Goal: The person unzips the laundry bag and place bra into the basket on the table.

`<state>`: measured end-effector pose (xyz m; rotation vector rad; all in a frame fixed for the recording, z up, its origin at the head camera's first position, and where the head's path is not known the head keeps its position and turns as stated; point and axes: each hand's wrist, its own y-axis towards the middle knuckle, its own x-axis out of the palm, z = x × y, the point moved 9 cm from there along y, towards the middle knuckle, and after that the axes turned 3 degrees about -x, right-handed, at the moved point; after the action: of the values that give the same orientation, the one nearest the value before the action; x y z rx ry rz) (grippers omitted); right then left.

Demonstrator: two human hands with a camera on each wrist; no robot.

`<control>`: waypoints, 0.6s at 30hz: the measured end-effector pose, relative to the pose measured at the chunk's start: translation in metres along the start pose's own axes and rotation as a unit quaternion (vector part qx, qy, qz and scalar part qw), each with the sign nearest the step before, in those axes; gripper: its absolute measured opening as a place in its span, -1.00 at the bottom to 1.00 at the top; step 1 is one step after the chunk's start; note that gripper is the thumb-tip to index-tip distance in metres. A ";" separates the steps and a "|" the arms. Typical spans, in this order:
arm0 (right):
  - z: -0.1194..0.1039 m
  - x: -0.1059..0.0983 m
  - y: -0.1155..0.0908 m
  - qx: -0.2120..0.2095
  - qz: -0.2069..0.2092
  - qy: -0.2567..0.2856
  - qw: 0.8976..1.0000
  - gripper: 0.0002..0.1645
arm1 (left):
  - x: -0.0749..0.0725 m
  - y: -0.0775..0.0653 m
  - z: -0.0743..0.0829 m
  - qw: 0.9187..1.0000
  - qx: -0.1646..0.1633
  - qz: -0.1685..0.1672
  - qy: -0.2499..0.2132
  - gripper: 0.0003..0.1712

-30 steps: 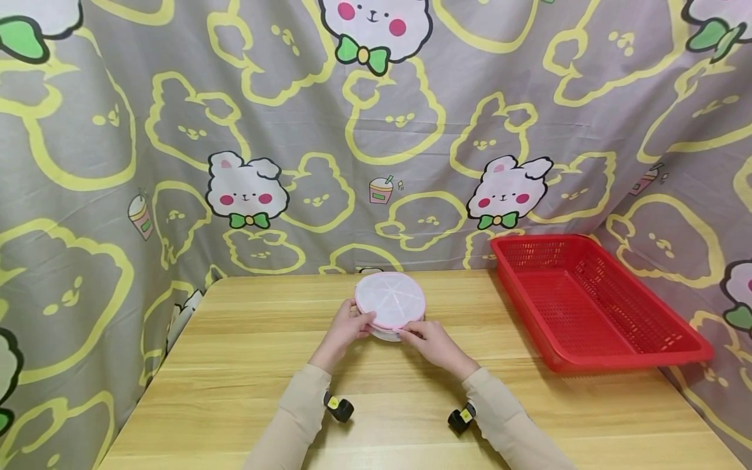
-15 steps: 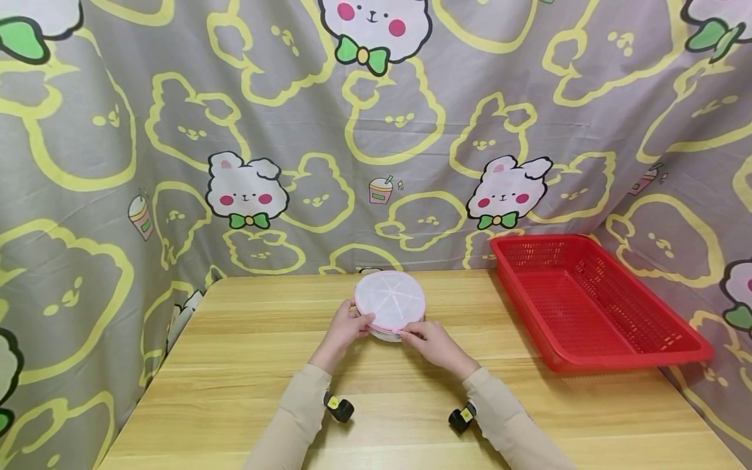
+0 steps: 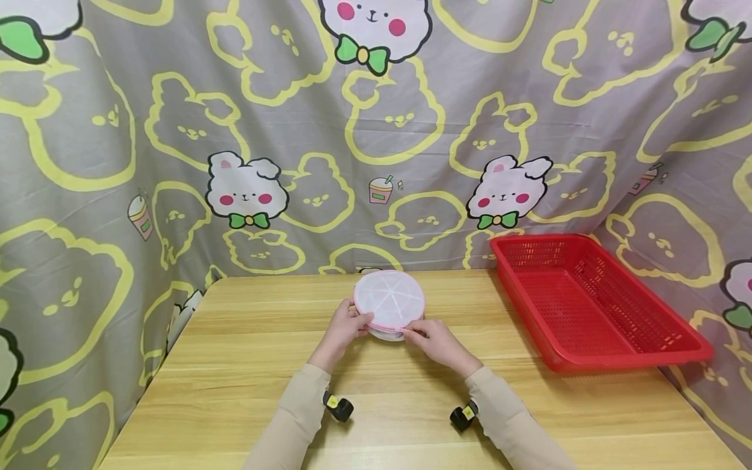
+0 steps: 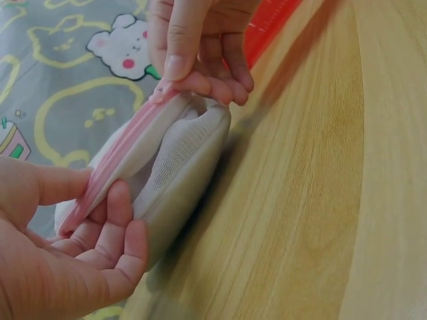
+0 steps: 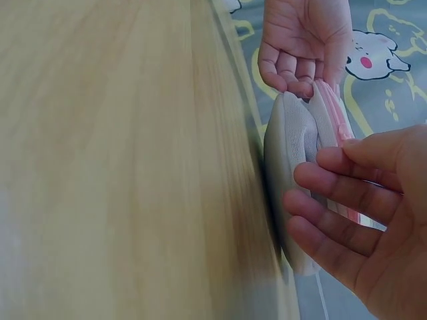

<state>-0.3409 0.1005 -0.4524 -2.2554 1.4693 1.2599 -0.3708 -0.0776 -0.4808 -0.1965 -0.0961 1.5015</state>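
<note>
A round white mesh zip bag (image 3: 389,300) with pink trim lies on the table near its back edge. My left hand (image 3: 345,329) pinches the pink zipper edge at the bag's left front, thumb on the outside and fingertips under the edge. At the front right, my right hand (image 3: 437,343) pinches the pink zipper (image 4: 127,147) close to its slider (image 5: 345,131). Below the zipper edge, the side of the bag gapes between the hands, and folded mesh (image 4: 177,157) shows inside. The small zipper pull is mostly hidden by my right fingertips.
A red plastic basket (image 3: 564,300) with perforated walls stands at the right side of the wooden table (image 3: 264,365). A grey cartoon-print curtain (image 3: 329,130) hangs behind the table and along both sides.
My right hand has shifted slightly to the right along the front rim. The left hand stays at the same place on the bag, which has barely moved.
</note>
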 end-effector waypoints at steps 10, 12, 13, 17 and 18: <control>0.003 -0.003 0.000 0.002 0.003 -0.003 1.000 -0.78 | 0.000 -0.015 0.016 1.000 0.005 -0.003 -0.004 -0.41; 0.004 -0.004 0.000 0.004 0.002 -0.001 1.000 -0.78 | 0.001 -0.020 0.022 1.000 0.006 -0.004 -0.003 -0.42; 0.004 -0.005 -0.001 0.006 0.002 0.001 1.000 -0.78 | 0.001 -0.022 0.024 1.000 0.005 -0.004 -0.001 -0.42; 0.006 -0.007 -0.001 0.009 0.002 0.006 1.000 -0.76 | -0.001 -0.010 0.013 1.000 0.000 -0.001 -0.002 -0.42; 0.005 -0.007 -0.001 0.008 0.002 0.006 1.000 -0.76 | -0.002 -0.007 0.010 1.000 -0.001 0.000 -0.002 -0.42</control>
<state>-0.3443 0.1084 -0.4512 -2.2559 1.4830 1.2333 -0.3655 -0.0788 -0.4699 -0.1939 -0.1010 1.5022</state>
